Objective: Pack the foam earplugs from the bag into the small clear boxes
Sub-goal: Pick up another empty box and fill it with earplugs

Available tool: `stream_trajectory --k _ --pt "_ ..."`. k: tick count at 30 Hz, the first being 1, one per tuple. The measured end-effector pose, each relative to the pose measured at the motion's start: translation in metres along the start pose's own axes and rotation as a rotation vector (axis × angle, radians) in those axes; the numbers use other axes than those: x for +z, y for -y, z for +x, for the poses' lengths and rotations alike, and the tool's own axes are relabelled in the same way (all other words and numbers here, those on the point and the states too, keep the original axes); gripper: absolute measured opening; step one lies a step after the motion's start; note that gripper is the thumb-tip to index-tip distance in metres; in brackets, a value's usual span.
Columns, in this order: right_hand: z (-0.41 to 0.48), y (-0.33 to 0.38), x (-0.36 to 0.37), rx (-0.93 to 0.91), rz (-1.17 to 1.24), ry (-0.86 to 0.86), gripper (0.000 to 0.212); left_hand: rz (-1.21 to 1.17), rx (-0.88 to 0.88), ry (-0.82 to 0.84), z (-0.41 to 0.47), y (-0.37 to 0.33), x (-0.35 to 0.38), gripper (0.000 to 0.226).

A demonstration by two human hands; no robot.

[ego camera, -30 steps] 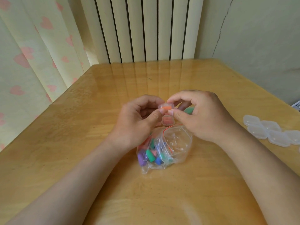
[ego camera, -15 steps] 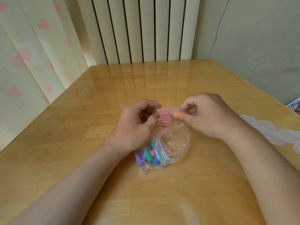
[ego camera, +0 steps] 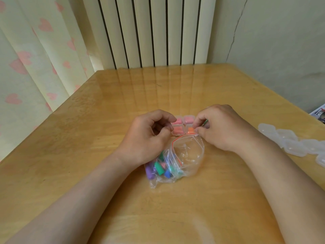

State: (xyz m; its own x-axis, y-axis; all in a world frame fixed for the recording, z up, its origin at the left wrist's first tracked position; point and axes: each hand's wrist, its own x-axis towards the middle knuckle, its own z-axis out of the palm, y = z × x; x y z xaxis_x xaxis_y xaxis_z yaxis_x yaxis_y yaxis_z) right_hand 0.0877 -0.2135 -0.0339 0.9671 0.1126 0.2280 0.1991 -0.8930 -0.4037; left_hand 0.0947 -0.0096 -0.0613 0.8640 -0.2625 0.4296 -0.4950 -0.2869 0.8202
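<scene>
Risk: right hand [ego camera: 223, 127] pinches the orange box [ego camera: 190, 134] right at the bag [ego camera: 186, 155] mouth. If the lid isn't fully snapped, the squeeze could pop it and spill the plugs, or the box lands on the bag rim and tilts. The fingers could also knock the pink boxes [ego camera: 178, 133] just left of the fingertips. Something green [ego camera: 205, 122] peeks between the right fingers, maybe a plug, can't confirm.

Pose: right hand palm down, thumb and forefinger closed on the box, wrist low over the bench [ego camera: 105, 138]. Left hand [ego camera: 149, 136] has fingers loosely curled, nothing seen in them, thumb tip beside the nearest pink box. Earplugs [ego camera: 159, 169] sit at the bag bottom, by the left wrist. Empty boxes [ego camera: 290, 143] lie well beyond the right wrist.
</scene>
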Motion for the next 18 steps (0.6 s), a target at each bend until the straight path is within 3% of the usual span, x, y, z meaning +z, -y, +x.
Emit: stream_trajectory --k 18 --pt "0.003 0.001 0.000 0.027 0.054 0.001 0.020 0.000 0.007 -0.036 -0.002 -0.012 0.006 0.012"
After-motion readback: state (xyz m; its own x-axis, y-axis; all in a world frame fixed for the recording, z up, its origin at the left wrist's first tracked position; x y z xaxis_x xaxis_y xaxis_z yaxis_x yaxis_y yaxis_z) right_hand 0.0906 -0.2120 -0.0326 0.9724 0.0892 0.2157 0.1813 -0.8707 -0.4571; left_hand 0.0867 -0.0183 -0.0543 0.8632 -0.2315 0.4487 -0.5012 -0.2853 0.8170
